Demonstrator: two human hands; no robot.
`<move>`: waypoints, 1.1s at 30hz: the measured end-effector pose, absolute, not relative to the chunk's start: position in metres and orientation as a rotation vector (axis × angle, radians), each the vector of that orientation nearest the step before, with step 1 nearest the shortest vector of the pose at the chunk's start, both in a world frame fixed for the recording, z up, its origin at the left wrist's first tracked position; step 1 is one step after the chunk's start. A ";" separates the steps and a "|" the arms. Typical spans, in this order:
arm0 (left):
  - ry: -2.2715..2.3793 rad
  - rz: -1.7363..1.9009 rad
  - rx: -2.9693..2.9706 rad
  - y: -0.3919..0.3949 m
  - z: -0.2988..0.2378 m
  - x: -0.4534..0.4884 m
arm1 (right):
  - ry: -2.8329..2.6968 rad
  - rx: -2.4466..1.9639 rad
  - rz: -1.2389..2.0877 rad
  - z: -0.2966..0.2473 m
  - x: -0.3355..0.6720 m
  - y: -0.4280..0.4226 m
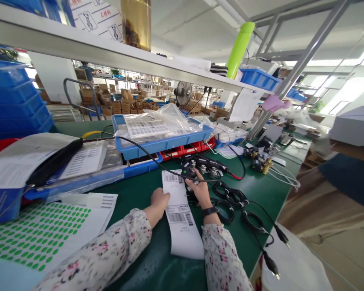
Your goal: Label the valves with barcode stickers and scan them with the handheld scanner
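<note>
A long strip of white printed labels (178, 202) with barcodes lies on the green table, its near end curling. My left hand (160, 204) is closed on the strip's left edge, thumb on top. To the right of the strip, my right hand (201, 193) has its fingers around a small black device (187, 169) with a metal fitting and a green dot. Its fingertips are partly hidden. Similar black devices with metal fittings (213, 170) stand in a row just beyond. Coiled black cables (226, 198) lie beside my right wrist.
A blue tray (164, 142) of plastic bags stands behind the labels, above red bins (182, 151). Sheets of green oval stickers (45, 234) lie at left. Power plugs (270, 262) hang over the right table edge. Brass-fitted devices (262, 163) sit farther right. A shelf (170, 64) crosses overhead.
</note>
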State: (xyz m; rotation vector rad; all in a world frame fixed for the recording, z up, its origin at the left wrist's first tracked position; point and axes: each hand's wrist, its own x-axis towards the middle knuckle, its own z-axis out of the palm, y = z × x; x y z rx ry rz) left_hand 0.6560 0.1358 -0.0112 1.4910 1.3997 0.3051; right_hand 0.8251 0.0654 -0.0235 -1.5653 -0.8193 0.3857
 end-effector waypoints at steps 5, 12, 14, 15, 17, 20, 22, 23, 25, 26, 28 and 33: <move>1.456 0.406 1.526 0.150 -0.021 0.677 | -0.890 -1.578 0.391 -0.017 0.826 0.061; 1.405 0.766 1.571 0.154 -0.013 0.688 | -1.079 -1.608 0.399 -0.012 0.820 0.061; 1.325 0.879 1.617 0.145 -0.015 0.677 | -1.117 -1.658 0.396 -0.014 0.816 0.064; 1.267 0.913 1.639 0.141 -0.017 0.671 | -1.137 -1.684 0.393 -0.014 0.814 0.065; 1.147 0.927 1.657 0.136 -0.023 0.663 | -1.178 -1.735 0.374 -0.013 0.810 0.068; 1.027 0.883 1.626 0.134 -0.032 0.665 | -1.223 -1.823 0.311 -0.010 0.802 0.072; 0.985 0.861 1.597 0.137 -0.035 0.674 | -1.240 -1.904 0.245 -0.008 0.797 0.073; 0.970 0.855 1.587 0.138 -0.036 0.679 | -1.246 -1.950 0.206 -0.007 0.796 0.073; 0.948 0.852 1.578 0.140 -0.037 0.687 | -1.254 -2.042 0.127 -0.007 0.794 0.074; 0.939 0.854 1.579 0.141 -0.038 0.688 | -1.256 -2.082 0.090 -0.007 0.794 0.074; 0.930 0.866 1.590 0.141 -0.040 0.688 | -1.254 -2.146 0.029 -0.009 0.795 0.074; 0.935 0.910 1.674 0.137 -0.046 0.678 | -1.302 -2.192 0.034 -0.016 0.805 0.067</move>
